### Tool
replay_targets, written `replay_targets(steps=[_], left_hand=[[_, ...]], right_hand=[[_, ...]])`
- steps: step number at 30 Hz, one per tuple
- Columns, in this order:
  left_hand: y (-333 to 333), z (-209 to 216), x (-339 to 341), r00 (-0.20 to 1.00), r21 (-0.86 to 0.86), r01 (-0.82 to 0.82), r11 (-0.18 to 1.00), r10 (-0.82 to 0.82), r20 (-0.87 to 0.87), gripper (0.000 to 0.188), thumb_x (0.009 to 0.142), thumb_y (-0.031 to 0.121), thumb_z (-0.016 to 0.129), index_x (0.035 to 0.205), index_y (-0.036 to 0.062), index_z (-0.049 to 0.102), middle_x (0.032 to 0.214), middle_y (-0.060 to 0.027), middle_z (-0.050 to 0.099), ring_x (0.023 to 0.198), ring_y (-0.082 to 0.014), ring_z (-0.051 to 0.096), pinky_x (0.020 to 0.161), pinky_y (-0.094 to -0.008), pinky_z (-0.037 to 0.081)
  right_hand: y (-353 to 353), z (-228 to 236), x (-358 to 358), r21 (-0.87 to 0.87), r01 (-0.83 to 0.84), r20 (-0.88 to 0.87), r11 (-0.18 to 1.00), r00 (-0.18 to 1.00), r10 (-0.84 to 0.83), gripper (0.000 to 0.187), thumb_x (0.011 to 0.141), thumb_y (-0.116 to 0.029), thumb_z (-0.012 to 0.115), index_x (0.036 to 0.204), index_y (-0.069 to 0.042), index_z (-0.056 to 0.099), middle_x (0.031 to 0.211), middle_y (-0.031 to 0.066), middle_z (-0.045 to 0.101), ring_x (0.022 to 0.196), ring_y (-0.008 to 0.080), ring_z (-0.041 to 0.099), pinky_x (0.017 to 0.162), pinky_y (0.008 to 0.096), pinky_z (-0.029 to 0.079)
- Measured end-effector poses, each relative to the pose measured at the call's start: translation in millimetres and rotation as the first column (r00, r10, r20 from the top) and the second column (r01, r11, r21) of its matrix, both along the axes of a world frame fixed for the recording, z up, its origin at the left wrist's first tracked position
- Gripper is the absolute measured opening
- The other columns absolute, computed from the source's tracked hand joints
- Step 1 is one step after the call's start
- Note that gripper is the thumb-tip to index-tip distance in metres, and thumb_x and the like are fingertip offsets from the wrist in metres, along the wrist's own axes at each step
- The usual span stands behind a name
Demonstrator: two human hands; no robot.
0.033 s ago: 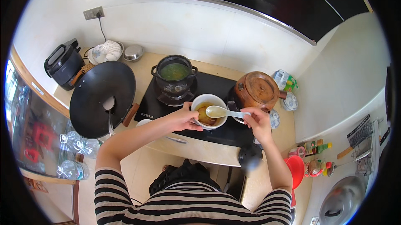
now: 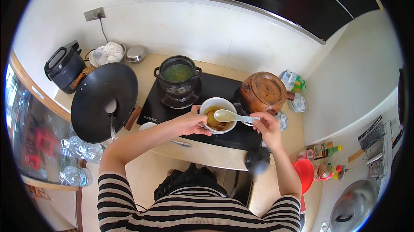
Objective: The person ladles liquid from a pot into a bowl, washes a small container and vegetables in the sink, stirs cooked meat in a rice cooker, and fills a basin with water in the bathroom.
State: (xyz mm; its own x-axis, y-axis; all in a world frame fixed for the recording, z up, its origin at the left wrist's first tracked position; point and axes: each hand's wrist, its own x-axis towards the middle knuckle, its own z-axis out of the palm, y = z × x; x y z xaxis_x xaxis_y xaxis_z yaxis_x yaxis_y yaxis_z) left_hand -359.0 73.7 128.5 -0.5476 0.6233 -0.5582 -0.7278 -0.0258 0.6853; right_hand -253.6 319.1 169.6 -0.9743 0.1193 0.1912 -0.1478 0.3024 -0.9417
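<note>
Nothing has moved since the earlier frame: both hands stay at the bowl, spoon level above it.

Wok (image 2: pixel 103 102) sits far left, black pot (image 2: pixel 178 78) of green soup behind. Left hand (image 2: pixel 192 123) curls against the white bowl (image 2: pixel 218 115) on the cooktop (image 2: pixel 215 98), steadying its near rim. Right hand (image 2: pixel 266 127) pinches the handle of the white spoon (image 2: pixel 230 116); clay pot (image 2: pixel 263 92) stands beside. Bowl looks ceramic, heavy with broth, likely hot and breakable: best gripped at the rim, kept level.

Bowl (image 2: pixel 217 113) between wok (image 2: pixel 103 100) and clay pot (image 2: pixel 264 92)
</note>
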Motion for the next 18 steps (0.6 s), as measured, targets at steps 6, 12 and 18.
replay_targets(steps=[6,12,18], left_hand=[[89.4,-12.1,20.2,0.980,-0.009,0.199,0.980,-0.200,-0.004,0.065,0.067,-0.003,0.048,0.121,0.0117,0.015,0.113,-0.0188,0.037,0.087,-0.0349,0.057,0.070,-0.0456,0.054],[163.4,-22.2,38.2,0.959,-0.006,0.282,0.959,-0.282,0.005,0.057,0.070,-0.003,0.047,0.117,0.0111,0.018,0.100,-0.0199,0.046,0.074,-0.0353,0.060,0.068,-0.0446,0.054],[213.8,-31.4,48.1,0.943,-0.012,0.333,0.943,-0.334,-0.006,0.058,0.071,-0.003,0.046,0.118,0.0132,0.017,0.105,-0.0216,0.045,0.077,-0.0339,0.060,0.069,-0.0456,0.054]], right_hand=[[56.9,-12.6,68.3,-0.057,0.184,0.033,0.981,0.983,-0.182,0.017,0.081,0.005,0.053,0.096,-0.001,0.060,0.072,0.0012,0.054,0.062,0.0064,0.050,0.057,0.0190,0.042],[99.5,-25.0,109.3,-0.005,0.383,-0.012,0.924,0.924,-0.383,0.017,0.080,0.005,0.054,0.095,0.000,0.060,0.071,0.0011,0.055,0.061,0.0057,0.048,0.055,0.0189,0.041],[126.8,-38.5,133.5,0.009,0.494,-0.030,0.870,0.869,-0.493,0.017,0.079,0.004,0.054,0.094,0.001,0.061,0.069,0.0012,0.055,0.060,0.0056,0.048,0.054,0.0194,0.040]])
